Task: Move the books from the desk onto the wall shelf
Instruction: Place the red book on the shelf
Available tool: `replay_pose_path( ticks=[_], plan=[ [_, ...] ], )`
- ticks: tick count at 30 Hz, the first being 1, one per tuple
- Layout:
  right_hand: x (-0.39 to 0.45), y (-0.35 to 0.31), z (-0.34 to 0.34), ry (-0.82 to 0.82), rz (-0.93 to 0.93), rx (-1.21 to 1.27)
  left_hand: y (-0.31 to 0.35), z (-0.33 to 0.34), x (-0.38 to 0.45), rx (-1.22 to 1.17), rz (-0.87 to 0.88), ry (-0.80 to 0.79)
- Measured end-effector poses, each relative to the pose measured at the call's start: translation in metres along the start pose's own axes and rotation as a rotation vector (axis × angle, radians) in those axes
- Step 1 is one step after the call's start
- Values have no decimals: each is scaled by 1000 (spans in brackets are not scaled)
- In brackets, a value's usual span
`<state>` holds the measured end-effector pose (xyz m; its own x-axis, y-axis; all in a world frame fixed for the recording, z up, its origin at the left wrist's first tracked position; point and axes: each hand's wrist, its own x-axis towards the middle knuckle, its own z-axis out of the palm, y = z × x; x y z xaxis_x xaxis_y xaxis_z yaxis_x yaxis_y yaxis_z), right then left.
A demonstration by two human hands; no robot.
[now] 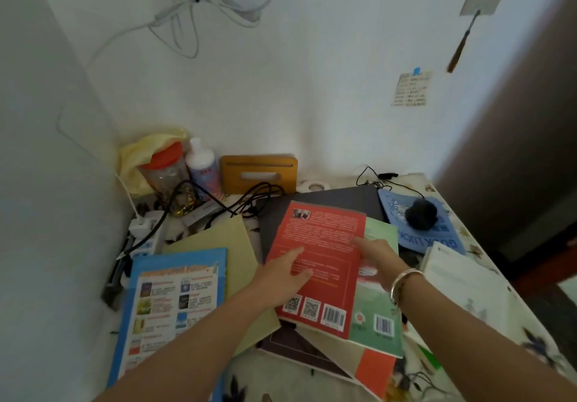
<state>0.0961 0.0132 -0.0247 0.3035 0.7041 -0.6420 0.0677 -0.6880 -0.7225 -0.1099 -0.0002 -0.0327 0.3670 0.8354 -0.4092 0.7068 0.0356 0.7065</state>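
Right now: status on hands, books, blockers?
Left hand flat on red book, right hand at its right edge, no grip yet. Red book tops green book on the pile. Shelf not in view.

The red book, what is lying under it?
Under the red book a green book sticks out on the right and a dark laptop at the far end. Lower books show below. Both hands rest on top; the rest is covered.
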Motion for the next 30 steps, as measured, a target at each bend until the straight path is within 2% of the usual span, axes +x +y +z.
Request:
replay_pose_path(
  ticks=[6,8,11,14,18,22,26,30],
  plan=[
    [-1,-14,-14,-195,57,156,-5,-3,2,-9,-36,-18],
    [-1,-19,-8,-210,26,11,-6,-5,-1,-41,-57,1],
    [-16,-35,11,-148,-187,-319,2,-9,-6,-147,-55,-28],
    [-34,-56,32,-135,-353,-518,22,-14,-16,-181,13,-38],
    [-54,-63,54,-53,-467,-582,35,-19,-29,-112,74,164],
    [-78,-74,68,-25,-576,-548,33,-29,-47,-42,92,459],
    [-110,-102,53,-130,-426,-507,32,-68,-66,-89,112,601],
    [-136,-108,32,-318,-307,-667,52,-115,-107,-46,309,610]
  ],
)
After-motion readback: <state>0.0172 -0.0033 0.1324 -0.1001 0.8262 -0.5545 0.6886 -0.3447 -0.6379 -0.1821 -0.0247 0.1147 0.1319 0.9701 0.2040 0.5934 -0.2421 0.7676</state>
